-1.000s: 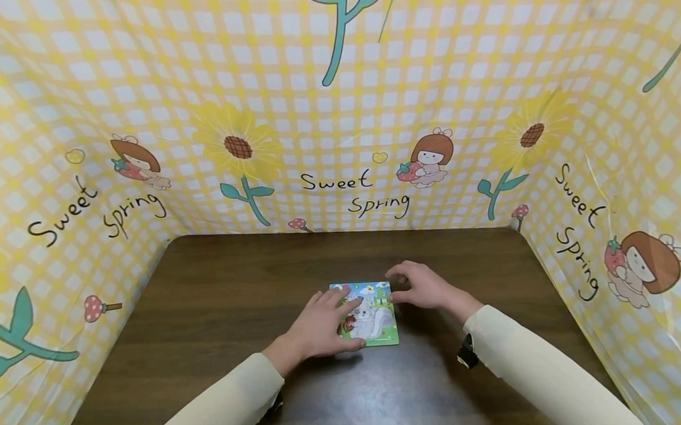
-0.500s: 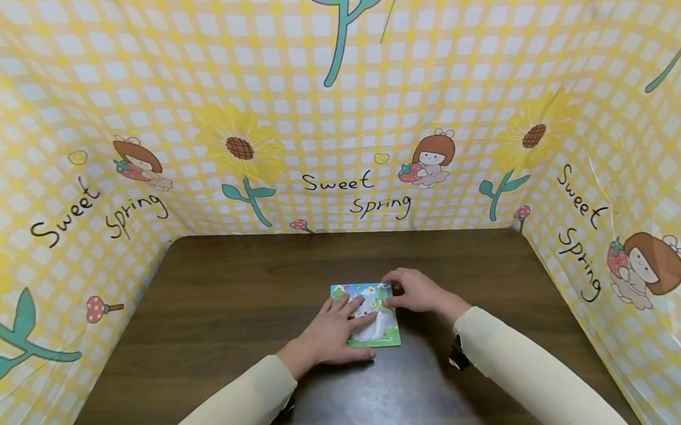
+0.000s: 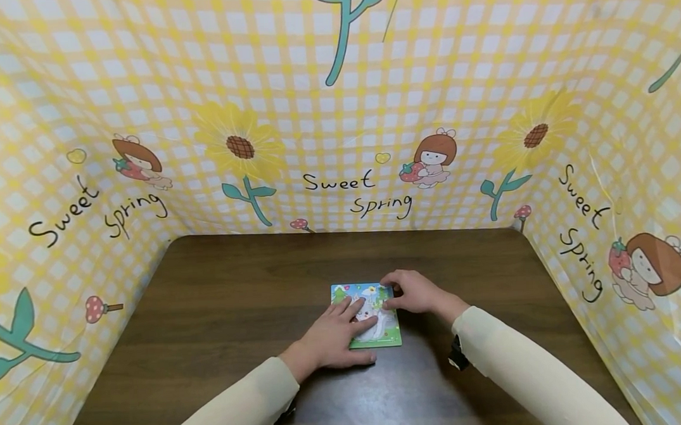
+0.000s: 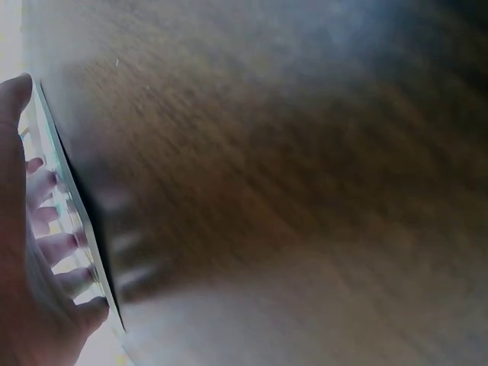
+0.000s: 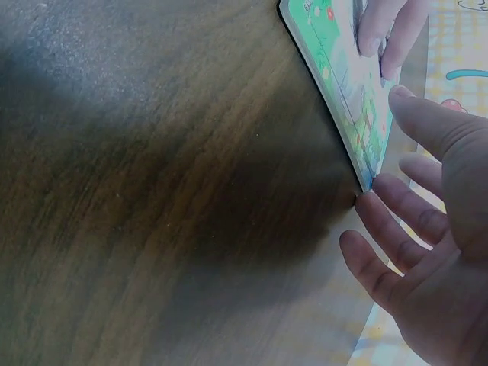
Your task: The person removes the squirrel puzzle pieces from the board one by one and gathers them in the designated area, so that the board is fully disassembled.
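Note:
A flat square puzzle board lies on the table, printed with a white animal on green ground under a blue sky. A thin line runs inside its border in the right wrist view. My left hand rests over its left and lower-left part with fingers spread, hiding much of the picture. My right hand is at the right edge: the index finger reaches the far right corner and the thumb lies over the board's face. In the right wrist view, the right hand's fingertips touch or nearly touch a corner of the board.
The dark wood table surrounds the board. A yellow checked cloth with printed flowers and lettering hangs along the back and both sides. Light glares off the tabletop nearest the person.
My right hand has come in leftward, from beside the board to its right edge. My left hand has shifted slightly right and nearer, with fingers lying flatter. The board has barely moved.

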The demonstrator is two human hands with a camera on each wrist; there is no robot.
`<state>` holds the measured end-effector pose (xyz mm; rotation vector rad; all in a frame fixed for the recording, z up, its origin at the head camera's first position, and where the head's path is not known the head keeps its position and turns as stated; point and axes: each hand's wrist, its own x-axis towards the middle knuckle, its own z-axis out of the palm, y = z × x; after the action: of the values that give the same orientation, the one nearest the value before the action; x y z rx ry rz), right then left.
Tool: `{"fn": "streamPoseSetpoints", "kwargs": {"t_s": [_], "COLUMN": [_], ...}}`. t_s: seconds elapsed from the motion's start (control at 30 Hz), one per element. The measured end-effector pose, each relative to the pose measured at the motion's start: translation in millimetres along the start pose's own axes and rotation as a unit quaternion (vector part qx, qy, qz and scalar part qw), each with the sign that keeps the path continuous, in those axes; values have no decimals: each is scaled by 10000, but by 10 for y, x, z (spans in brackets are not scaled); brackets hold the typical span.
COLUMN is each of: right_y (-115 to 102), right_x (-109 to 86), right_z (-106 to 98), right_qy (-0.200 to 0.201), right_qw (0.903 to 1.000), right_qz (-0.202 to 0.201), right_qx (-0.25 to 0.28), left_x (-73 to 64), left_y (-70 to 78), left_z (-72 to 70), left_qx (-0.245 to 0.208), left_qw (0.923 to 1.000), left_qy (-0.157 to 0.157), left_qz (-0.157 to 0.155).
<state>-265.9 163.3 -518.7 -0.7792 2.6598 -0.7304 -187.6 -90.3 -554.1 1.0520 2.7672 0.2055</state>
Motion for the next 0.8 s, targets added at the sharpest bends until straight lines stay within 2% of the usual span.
{"fn": "streamPoseSetpoints", "kwargs": {"t_s": [0.3,0.53,0.8], "right_y": [-1,6,17], "right_x": [47,80,112], "right_z": [21,40,53], "right_qy": [44,68,111], "right_qw": [10000,9999,9998], "right_qz": [18,-30,-44], "right_qx": [-1,-126,-127], "left_x": [23,41,55], "left_y": [51,35,39], "left_z": [-46,-94,-84], "left_qx": [134,568,596], "left_qw": [9999,9983,9981], "left_qy": [-42,-80,-126], "left_qz": [-62,76,33]}}
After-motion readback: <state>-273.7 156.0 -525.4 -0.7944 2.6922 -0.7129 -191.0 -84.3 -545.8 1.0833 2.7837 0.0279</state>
